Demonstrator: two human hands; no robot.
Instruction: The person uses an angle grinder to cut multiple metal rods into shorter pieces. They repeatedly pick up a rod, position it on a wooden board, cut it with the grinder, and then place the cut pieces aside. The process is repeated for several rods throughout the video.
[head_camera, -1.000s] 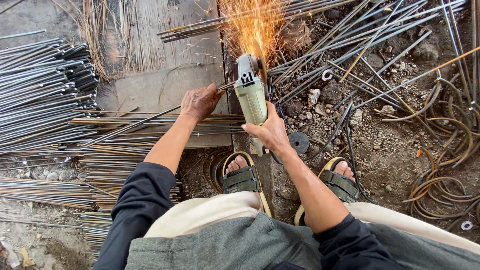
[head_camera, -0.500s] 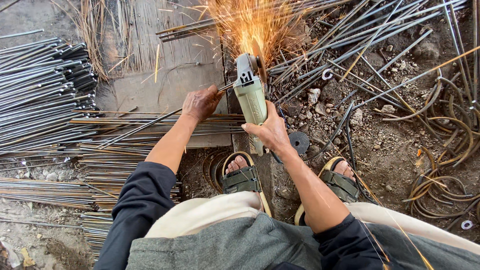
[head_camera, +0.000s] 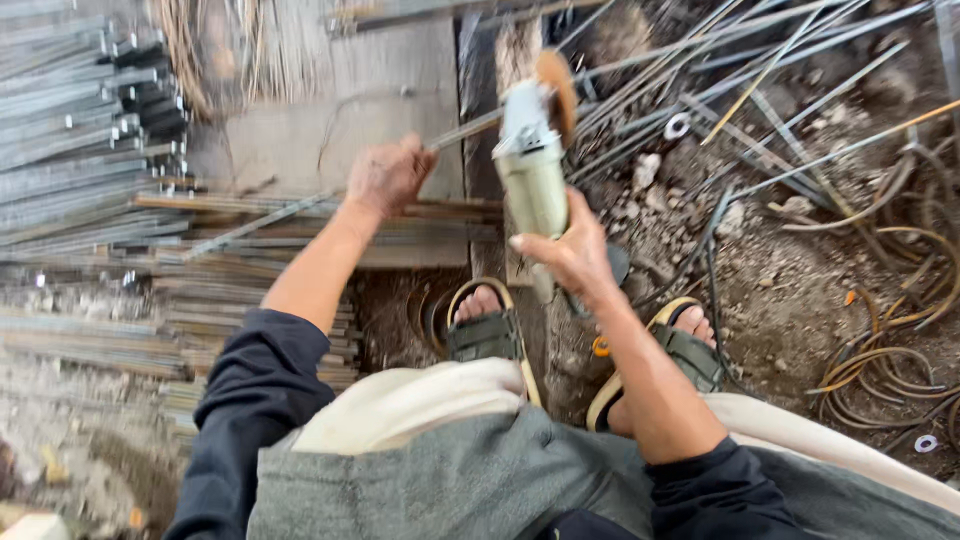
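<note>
Stacked grey steel rods (head_camera: 70, 170) are lying well to the left of the left hand (head_camera: 388, 175). That hand is closing in a fist around a thin grey metal rod (head_camera: 300, 210), pinning it against the flat wooden board (head_camera: 330, 120) beneath. Just to its right, the right hand (head_camera: 570, 250) is wrapping its fingers around the pale green angle grinder (head_camera: 533, 160), whose disc is pointing away above that hand. Loose bent rusty rods (head_camera: 760, 110) are lying farther right.
</note>
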